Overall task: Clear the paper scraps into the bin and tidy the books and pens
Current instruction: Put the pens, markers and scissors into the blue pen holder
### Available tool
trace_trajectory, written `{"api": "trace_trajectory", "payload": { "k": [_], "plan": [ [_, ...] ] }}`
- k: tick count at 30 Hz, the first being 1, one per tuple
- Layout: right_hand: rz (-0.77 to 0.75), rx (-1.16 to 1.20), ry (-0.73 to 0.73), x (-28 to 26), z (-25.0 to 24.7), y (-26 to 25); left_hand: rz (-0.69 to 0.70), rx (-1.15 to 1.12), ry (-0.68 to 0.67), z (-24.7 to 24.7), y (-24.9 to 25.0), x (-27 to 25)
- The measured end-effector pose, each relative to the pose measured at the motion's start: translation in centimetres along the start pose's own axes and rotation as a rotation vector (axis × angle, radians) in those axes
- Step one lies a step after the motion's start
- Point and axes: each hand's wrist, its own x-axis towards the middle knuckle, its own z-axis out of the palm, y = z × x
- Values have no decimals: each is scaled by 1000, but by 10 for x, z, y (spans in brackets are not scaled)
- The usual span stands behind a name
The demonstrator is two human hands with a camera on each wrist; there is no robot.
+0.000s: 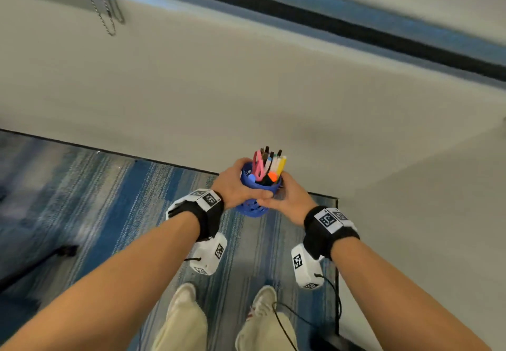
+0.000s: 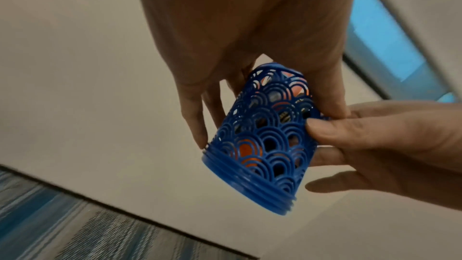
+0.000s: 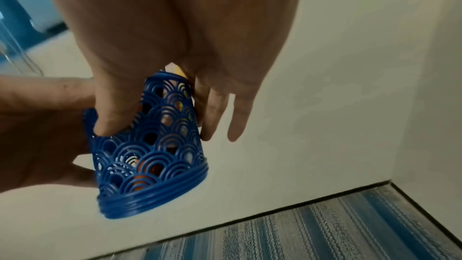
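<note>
A blue lattice pen holder point(image 1: 253, 208) full of coloured pens and markers point(image 1: 271, 165) is held in the air over the near edge of the white table point(image 1: 246, 90). My left hand point(image 1: 238, 185) grips its left side, fingers wrapped round the far wall. My right hand point(image 1: 287, 197) grips its right side, and both thumbs meet on the front. In the left wrist view the pen holder point(image 2: 262, 145) tilts between my left hand point(image 2: 262, 106) and the right hand point(image 2: 375, 141). The right wrist view shows the pen holder point(image 3: 155, 157) under my right thumb. No books, scraps or bin appear.
The white table forms an L that wraps round to the right point(image 1: 424, 213). Blue striped carpet point(image 1: 109, 200) lies below, with my shoes point(image 1: 262, 301) on it. A black stand leg point(image 1: 41, 263) crosses the floor at left. A blind chain point(image 1: 105, 13) hangs at the far left.
</note>
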Motion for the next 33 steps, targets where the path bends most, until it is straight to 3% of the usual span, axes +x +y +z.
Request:
{"api": "trace_trajectory", "payload": {
  "k": [6, 13, 17, 23, 29, 31, 33],
  "plan": [
    [22, 124, 240, -127, -31, -57, 145, -44, -231, 13, 87, -65],
    [161, 142, 545, -288, -32, -49, 324, 111, -572, 85, 142, -140],
    [278, 95, 764, -396, -34, -25, 459, 211, -820, 160, 178, -195],
    [371, 93, 1011, -556, -35, 23, 643, 328, -1066, 292, 211, -293],
    [538, 125, 1137, -689, -28, 104, 734, 481, -1224, 432, 204, -379],
    [575, 125, 1128, -739, -31, 155, 815, 536, -1239, 497, 190, -415],
    [592, 119, 1125, -763, -34, 178, 880, 611, -1215, 525, 186, -436]
  ]
}}
